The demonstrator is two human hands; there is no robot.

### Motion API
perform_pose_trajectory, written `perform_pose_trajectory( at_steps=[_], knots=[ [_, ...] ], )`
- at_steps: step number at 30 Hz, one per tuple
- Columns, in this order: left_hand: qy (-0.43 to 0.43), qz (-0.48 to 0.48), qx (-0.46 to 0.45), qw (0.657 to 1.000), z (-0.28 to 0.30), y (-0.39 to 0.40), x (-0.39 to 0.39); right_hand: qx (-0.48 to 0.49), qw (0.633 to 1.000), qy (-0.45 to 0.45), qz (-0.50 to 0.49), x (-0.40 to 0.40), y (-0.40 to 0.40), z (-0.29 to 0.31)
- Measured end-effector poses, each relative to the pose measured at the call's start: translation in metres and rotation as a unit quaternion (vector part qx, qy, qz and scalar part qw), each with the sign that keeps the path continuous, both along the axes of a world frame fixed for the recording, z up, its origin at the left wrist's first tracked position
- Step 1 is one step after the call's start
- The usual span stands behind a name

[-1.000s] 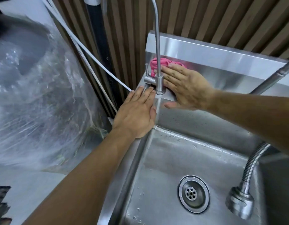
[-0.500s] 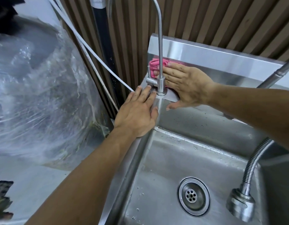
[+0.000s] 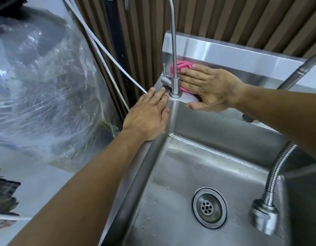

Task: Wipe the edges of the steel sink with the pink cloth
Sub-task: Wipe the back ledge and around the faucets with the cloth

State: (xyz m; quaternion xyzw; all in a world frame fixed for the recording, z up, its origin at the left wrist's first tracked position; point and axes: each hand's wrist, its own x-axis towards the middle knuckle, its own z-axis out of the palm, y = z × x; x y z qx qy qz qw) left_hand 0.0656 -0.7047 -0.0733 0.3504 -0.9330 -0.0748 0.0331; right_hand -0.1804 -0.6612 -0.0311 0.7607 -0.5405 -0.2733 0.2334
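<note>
The steel sink (image 3: 173, 176) fills the lower right, with a drain in its basin. A pink cloth (image 3: 179, 65) lies bunched on the sink's back left corner ledge, behind the thin steel tap (image 3: 175, 82). My right hand (image 3: 210, 87) lies flat on the cloth, fingers spread, pressing it against the ledge; most of the cloth is hidden under the palm. My left hand (image 3: 148, 116) rests palm down on the sink's left rim, fingertips touching the tap's base, holding nothing.
A flexible steel hose with a spray head (image 3: 263, 215) hangs into the basin at the right. A slatted wooden wall (image 3: 224, 20) stands behind the steel backsplash. White cables (image 3: 107, 50) run past the tap. A large plastic-wrapped bundle (image 3: 43, 89) sits left of the sink.
My right hand with the cloth has shifted slightly along the back ledge behind the tap. My left hand has stayed on the left rim.
</note>
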Motion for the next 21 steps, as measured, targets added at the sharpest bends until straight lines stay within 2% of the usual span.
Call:
perform_pose_trajectory(
  at_steps=[3, 13, 16, 21],
  knots=[
    [-0.001, 0.007, -0.002, 1.000, 0.002, 0.002, -0.003, 0.004, 1.000, 0.017, 0.021, 0.004, -0.010, 0.004],
    [-0.014, 0.012, -0.007, 1.000, 0.007, 0.006, -0.005, 0.018, 0.998, -0.025, 0.058, 0.024, -0.040, 0.015],
    [-0.022, 0.008, -0.001, 1.000, 0.008, 0.009, -0.004, -0.002, 0.999, -0.045, 0.023, 0.025, -0.027, 0.012],
    [-0.037, -0.008, 0.004, 0.999, 0.007, 0.005, 0.000, -0.038, 0.977, -0.176, -0.116, 0.033, 0.025, -0.020]
  ],
)
